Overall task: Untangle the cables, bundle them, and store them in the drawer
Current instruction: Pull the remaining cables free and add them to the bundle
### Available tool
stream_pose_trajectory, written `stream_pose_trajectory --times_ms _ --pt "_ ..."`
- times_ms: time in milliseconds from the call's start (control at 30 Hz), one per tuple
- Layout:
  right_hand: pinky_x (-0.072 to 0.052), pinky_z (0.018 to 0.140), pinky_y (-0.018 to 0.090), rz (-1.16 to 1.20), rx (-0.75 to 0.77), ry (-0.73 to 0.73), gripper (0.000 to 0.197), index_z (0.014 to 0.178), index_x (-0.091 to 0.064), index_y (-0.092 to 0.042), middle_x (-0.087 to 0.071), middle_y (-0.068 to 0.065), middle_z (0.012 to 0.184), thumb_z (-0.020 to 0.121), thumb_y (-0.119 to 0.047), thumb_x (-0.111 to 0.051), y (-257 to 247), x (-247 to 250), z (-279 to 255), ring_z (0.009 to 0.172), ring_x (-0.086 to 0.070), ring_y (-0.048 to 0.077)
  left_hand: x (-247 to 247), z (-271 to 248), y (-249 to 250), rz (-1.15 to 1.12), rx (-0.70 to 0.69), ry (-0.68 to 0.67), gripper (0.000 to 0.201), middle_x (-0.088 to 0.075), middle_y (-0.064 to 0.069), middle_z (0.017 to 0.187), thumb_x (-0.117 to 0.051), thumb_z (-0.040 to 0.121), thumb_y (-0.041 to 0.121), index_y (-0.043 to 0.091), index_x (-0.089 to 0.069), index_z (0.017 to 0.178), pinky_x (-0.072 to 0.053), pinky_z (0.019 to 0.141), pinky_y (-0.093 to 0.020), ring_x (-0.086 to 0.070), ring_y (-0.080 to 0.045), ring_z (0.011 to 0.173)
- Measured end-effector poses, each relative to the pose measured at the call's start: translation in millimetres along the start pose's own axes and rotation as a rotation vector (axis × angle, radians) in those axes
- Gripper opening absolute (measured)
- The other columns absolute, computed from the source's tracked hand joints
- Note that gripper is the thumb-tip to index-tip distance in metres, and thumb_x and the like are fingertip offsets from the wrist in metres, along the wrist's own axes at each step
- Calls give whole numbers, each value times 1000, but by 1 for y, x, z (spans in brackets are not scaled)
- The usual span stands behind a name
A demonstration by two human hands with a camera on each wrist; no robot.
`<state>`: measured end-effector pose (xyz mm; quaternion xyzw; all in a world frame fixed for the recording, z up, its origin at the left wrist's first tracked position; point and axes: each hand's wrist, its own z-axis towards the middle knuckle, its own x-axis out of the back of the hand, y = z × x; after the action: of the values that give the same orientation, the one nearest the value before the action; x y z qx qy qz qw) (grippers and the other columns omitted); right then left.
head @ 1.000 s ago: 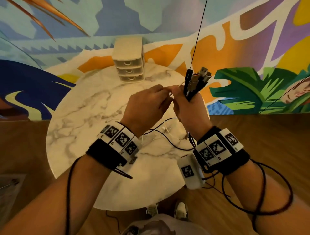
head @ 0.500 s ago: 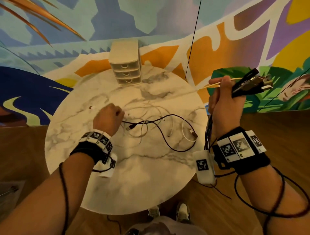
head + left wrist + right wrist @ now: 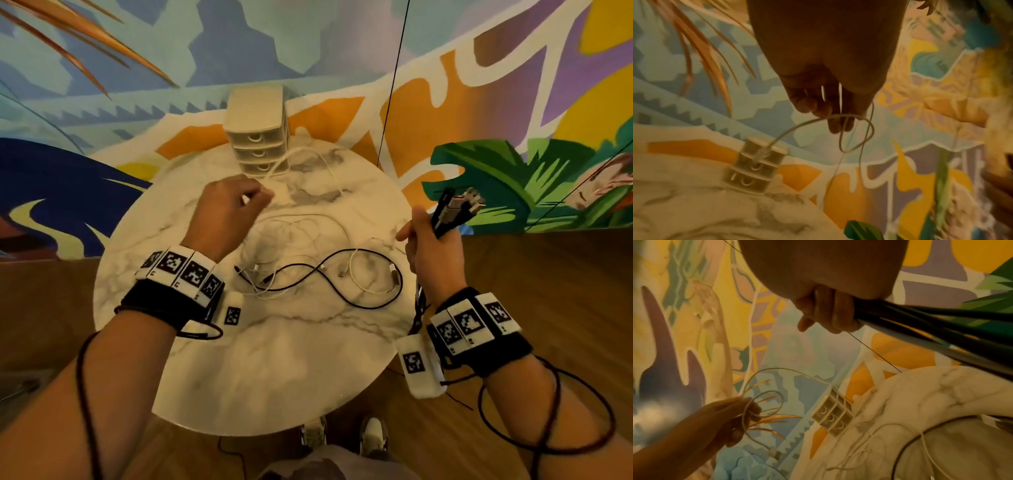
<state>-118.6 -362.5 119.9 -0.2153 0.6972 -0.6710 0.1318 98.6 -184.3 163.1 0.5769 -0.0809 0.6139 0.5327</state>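
Note:
My left hand (image 3: 255, 198) pinches a white cable (image 3: 310, 156), which it holds above the marble table (image 3: 274, 370) so that it loops up in front of the small three-drawer unit (image 3: 255, 130). In the left wrist view the white cable (image 3: 859, 128) hangs in a loop from the fingertips (image 3: 809, 105). At the table's right edge my right hand (image 3: 419, 234) grips a bundle of black cables (image 3: 457, 210), connector ends sticking up. The right wrist view shows its fingers (image 3: 828, 316) curled round the black cables (image 3: 931, 331). A loose black cable (image 3: 325, 279) and thin white cables (image 3: 308, 233) lie tangled mid-table.
All three drawers of the unit (image 3: 833, 415) are closed, and it stands at the table's far edge against the painted wall. A thin dark cord (image 3: 394, 78) hangs down behind the table. Wooden floor surrounds the round table; my shoes (image 3: 373, 438) show below its near edge.
My left hand has lifted off the table and moved toward the drawer unit, pulling the white cable up. My right hand, still holding the black bundle, has come down and slightly left.

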Motion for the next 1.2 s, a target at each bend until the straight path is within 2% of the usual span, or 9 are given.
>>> stream_pose_trajectory --times_ms 233,367,500,600,733,867,967,1067,1200 --pt "-35 50 27 -144 164 -311 24 107 -65 -29 -50 -18 48 98 -34 -44 -28 -19 -14 46 -41 5 -30 -27 61 -124 -101 -375 19 -68 3 75 -55 94 27 15 -67 84 -46 62 -29 -59 -8 65" --pt "-32 58 25 -362 78 -408 39 65 -62 -17 -53 -12 46 97 -33 -47 -17 -11 -18 48 -45 4 -35 -33 74 -254 0 -443 19 -71 0 73 -50 96 21 10 -63 87 -33 46 -8 -48 8 45" --pt "-32 59 32 -377 45 -293 47 60 -52 -7 -52 12 59 94 -40 -51 -12 -5 -21 58 -42 24 -41 -44 74 -299 90 -502 14 -66 -2 60 -52 93 36 22 -57 93 -36 48 -14 -48 -1 45" --pt "-40 59 36 -399 27 -203 45 56 -52 -13 -51 6 55 93 -38 -52 -11 0 -16 59 -48 29 -44 -61 75 -299 61 -355 22 -55 5 55 -55 90 45 24 -58 92 -38 54 -23 -49 -8 51" --pt "-35 58 32 -384 19 -72 40 57 -51 -17 -54 3 59 95 -31 -51 -9 13 -8 59 -48 20 -60 -94 80 143 -229 -533 37 -59 5 83 -42 93 53 21 -61 87 -45 66 -30 -55 -13 75" --pt "-34 59 31 -323 26 12 41 59 -50 -15 -55 9 65 95 -34 -49 -14 23 -6 61 -46 21 -92 -111 54 468 -103 -787 31 -62 -3 107 -39 97 39 19 -62 104 -43 74 -33 -59 -25 98" --pt "-32 54 31 -327 40 22 44 57 -47 -15 -52 7 60 96 -35 -48 -12 29 -9 57 -43 18 -105 -99 25 556 109 -667 27 -63 -11 108 -42 94 30 14 -62 102 -45 75 -34 -61 -31 99" --pt "-33 53 30 -355 -11 41 44 57 -48 -17 -53 5 60 96 -38 -48 3 40 -12 57 -46 21 -100 -70 3 238 385 -382 21 -65 -13 96 -50 91 28 12 -63 89 -41 69 -31 -60 -31 90" --pt "-38 62 30 -409 -132 103 42 61 -52 -15 -56 6 65 95 -39 -49 31 64 -12 65 -53 27 -68 -43 0 -147 373 -40 12 -62 -1 79 -60 87 21 10 -59 82 -37 67 -27 -53 -14 71"
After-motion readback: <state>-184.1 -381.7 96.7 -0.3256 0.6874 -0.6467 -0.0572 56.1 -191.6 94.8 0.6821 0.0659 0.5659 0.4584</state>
